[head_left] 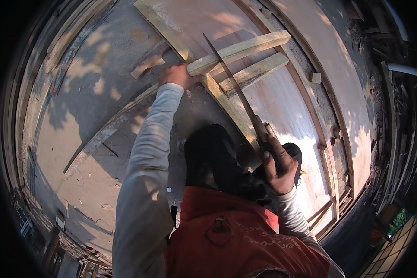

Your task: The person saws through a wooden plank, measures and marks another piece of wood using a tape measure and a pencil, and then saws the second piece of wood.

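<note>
My right hand (281,167) is closed round the handle of a handsaw (240,92). The saw's long, narrow blade points up and to the left, crossing over a squared wooden beam (259,43). At that beam's left end, my left hand (175,77) grips it, with the fingers partly hidden. The beam lies across a wooden rail (231,110), and its far end reaches to the right. A second, shorter beam (264,69) lies beside it on the near side, passing beneath the blade.
Below the beams is a pale plywood panel (282,104) with a long rail (306,92) along its right side. A rough plank (109,127) slants across the ground at left. Small wood blocks (315,78) lie at right, and stacked lumber (398,139) lines the right edge.
</note>
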`<state>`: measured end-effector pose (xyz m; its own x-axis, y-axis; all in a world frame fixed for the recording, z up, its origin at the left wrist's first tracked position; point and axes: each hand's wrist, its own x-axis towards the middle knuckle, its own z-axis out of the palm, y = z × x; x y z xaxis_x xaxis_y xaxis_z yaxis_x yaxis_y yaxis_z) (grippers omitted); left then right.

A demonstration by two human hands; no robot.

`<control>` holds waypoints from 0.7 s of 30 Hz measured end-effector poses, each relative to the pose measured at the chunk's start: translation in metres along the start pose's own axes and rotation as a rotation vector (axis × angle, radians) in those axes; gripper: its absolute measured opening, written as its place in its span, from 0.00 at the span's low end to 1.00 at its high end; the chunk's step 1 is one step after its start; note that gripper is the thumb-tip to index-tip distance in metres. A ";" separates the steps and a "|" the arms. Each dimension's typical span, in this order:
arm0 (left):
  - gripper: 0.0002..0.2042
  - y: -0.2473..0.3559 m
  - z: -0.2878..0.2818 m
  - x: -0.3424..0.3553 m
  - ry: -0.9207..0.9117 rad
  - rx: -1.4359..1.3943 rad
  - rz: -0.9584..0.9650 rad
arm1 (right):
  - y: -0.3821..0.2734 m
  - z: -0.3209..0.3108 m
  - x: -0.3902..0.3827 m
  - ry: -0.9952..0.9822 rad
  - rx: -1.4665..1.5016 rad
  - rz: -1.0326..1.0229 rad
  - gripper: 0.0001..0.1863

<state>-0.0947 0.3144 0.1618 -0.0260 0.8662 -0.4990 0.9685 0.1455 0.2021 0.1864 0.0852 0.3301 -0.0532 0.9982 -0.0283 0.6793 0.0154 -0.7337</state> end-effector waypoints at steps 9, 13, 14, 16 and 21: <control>0.38 -0.005 -0.010 -0.011 -0.018 0.003 0.030 | -0.007 -0.033 -0.073 -0.010 0.138 0.052 0.27; 0.38 -0.011 0.012 0.018 0.002 -0.012 0.000 | 0.009 0.000 -0.023 -0.005 0.014 -0.003 0.25; 0.38 -0.013 0.017 0.026 0.002 -0.030 -0.003 | 0.024 0.032 0.020 0.017 0.016 0.037 0.24; 0.38 -0.008 0.032 0.043 0.011 -0.042 0.008 | 0.048 0.085 0.115 0.050 0.119 -0.003 0.23; 0.39 -0.030 0.029 0.041 -0.046 -0.064 0.005 | 0.022 0.038 0.038 -0.022 0.059 0.059 0.24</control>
<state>-0.1174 0.3315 0.1112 -0.0082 0.8445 -0.5355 0.9508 0.1724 0.2573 0.1716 0.1208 0.2876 -0.0307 0.9957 -0.0873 0.6373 -0.0477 -0.7691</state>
